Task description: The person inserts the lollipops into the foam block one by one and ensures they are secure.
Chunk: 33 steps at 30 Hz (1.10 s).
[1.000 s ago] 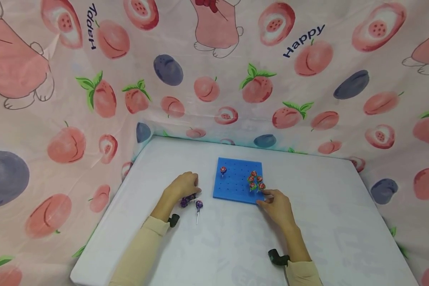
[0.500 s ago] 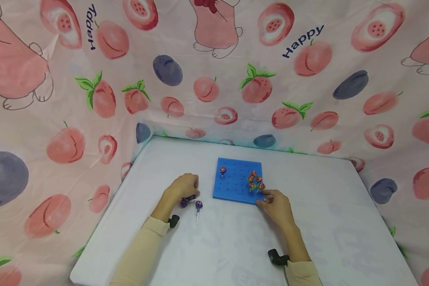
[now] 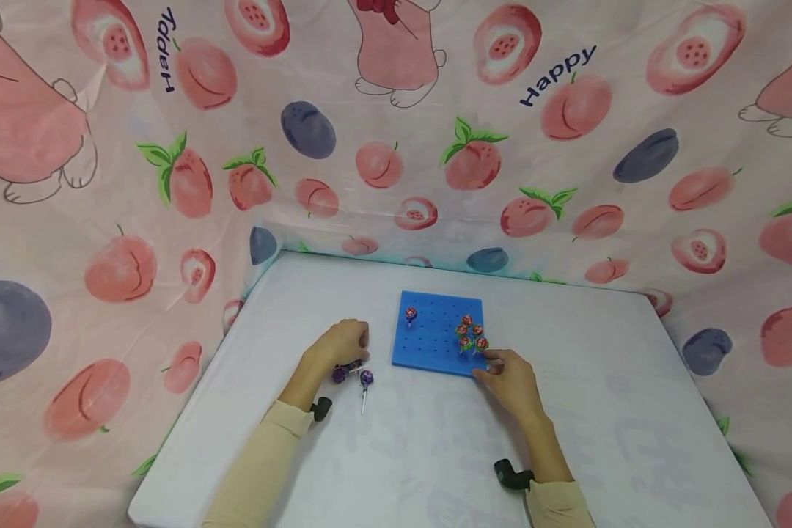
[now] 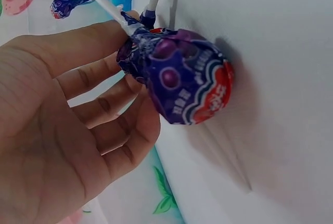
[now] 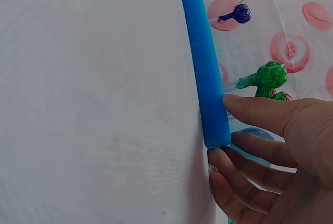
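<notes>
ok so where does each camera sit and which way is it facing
Head: on the person's head, facing forward and down at the blue board and purple lollipops; left hand, right hand and sleeves show.
Left wrist: on that wrist, facing the purple lollipops close up; only the left hand shows.
Right wrist: on that wrist, facing the board's edge; only the right hand shows.
Shared: head and right wrist views both show red-and-green lollipops standing in the board.

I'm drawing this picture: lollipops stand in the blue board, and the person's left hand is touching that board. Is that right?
It isn't the left hand, which is apart from the blue board: the right hand touches it, as the head view shows. Lollipops do stand in it.
</notes>
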Tool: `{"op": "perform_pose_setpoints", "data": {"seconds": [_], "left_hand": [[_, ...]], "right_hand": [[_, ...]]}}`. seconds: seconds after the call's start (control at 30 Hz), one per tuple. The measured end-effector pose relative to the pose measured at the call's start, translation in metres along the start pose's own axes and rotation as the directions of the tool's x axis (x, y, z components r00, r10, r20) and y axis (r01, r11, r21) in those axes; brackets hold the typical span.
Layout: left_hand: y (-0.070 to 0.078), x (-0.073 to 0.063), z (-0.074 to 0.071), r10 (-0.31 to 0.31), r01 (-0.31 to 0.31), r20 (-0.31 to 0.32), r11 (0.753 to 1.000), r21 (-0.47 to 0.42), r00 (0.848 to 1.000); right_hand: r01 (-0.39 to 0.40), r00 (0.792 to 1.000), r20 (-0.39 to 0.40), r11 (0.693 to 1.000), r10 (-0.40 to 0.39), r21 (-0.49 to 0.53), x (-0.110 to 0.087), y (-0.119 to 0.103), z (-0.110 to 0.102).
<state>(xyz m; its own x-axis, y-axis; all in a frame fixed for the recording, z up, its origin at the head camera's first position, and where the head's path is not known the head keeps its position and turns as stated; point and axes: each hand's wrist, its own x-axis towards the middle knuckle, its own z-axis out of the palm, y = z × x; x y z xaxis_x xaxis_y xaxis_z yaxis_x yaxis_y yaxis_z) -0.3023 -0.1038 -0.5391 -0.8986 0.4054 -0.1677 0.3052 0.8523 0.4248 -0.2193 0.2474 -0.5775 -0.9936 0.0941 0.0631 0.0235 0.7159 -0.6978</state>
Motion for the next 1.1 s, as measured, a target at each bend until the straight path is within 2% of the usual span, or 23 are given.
{"op": "perform_pose_setpoints", "data": {"seconds": [0.3,0.47,0.7,1.1], "left_hand": [[0.003,0.0,-0.002,0.001,-0.001,0.002,1.0,-0.015,1.0],[0.003,0.001,-0.005,0.023,-0.023,-0.006,0.999,-0.034,1.0],[0.003,0.001,-0.008,0.043,-0.045,-0.022,0.994,-0.098,0.999],[0.004,0.001,-0.01,0.057,-0.062,-0.037,0.985,-0.158,0.998]], "right_hand": [[0.007,1.0,-0.005,1.0,-0.007,-0.001,0.0,0.0,0.0],[0.004,1.0,-0.004,1.0,-0.004,-0.002,-0.001,-0.001,0.0],[0.007,1.0,-0.006,1.0,-0.007,-0.004,-0.001,-0.003,-0.001],[0.002,1.0,-0.012,1.0,-0.003,-0.014,0.0,0.0,0.0]]}}
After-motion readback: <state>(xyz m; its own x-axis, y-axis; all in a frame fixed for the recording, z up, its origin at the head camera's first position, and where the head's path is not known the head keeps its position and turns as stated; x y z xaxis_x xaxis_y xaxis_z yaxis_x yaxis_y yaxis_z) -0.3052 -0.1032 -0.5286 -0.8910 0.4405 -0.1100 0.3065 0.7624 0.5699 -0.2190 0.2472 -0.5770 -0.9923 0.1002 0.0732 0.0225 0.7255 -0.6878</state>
